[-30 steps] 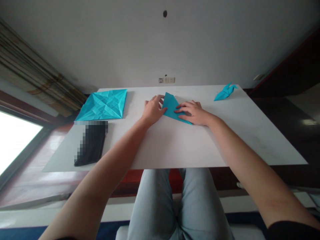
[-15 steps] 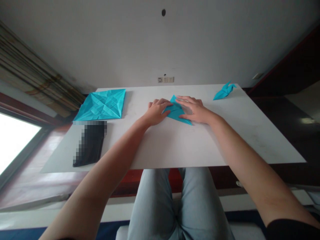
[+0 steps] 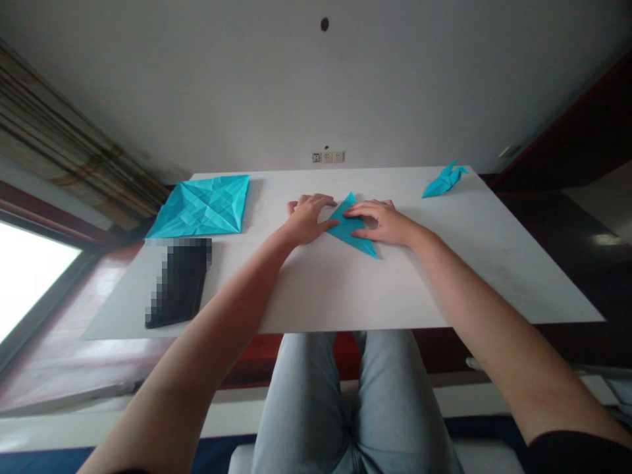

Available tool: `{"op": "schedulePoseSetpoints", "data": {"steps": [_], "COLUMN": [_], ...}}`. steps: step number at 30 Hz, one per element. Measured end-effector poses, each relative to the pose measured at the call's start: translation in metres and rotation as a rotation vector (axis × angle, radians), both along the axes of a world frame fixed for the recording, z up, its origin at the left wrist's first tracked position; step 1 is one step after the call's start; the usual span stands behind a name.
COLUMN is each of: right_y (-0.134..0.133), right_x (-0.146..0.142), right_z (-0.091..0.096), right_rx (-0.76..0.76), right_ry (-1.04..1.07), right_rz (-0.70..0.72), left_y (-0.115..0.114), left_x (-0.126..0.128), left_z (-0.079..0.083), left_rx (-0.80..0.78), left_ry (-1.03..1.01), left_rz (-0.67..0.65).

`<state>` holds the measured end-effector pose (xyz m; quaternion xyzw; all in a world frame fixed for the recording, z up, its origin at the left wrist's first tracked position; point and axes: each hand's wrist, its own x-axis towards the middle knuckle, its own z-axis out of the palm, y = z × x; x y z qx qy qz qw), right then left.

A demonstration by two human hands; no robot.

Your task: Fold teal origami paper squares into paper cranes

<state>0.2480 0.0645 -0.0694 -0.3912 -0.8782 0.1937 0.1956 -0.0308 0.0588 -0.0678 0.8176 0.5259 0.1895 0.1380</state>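
- Likely light, crisp, easily creased: folded blue paper (image 3: 345,229), central on the worktop (image 3: 345,296).
- Left grip (image 3: 307,221) loose, thumb at its left corner; right grip (image 3: 388,224) unclenched, fingers atop it.
- Best pinched at edges.

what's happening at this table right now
A seated person has both bare hands at a small piece of folded blue paper on the white table. The left hand touches its left edge with the thumb, while the right hand rests thumb and fingertips on top. At the far right stands a folded blue paper bird. On the left lies a larger, creased blue sheet, with a dark, partly pixelated item nearer the person.
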Motion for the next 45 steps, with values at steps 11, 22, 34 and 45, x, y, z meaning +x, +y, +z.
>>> {"op": "schedulePoseSetpoints", "data": {"steps": [11, 22, 34, 45], "right_y": [-0.001, -0.006, -0.004, -0.001], "right_x": [0.001, -0.003, 0.006, 0.01], "right_z": [0.001, 0.002, 0.007, 0.003], "right_rx": [-0.051, -0.08, -0.045, 0.093], "right_ry": [-0.253, -0.395, -0.341, -0.207], "right_rz": [-0.015, -0.221, -0.303, -0.19], "left_y": [-0.002, -0.014, -0.013, -0.019], "left_x": [0.003, 0.01, -0.004, 0.003], "left_z": [0.002, 0.01, 0.024, 0.025], "left_rx": [-0.006, 0.023, 0.023, 0.046], "left_ry": [-0.008, 0.062, 0.127, 0.072], "left_rz": [0.187, -0.274, -0.154, -0.168]}}
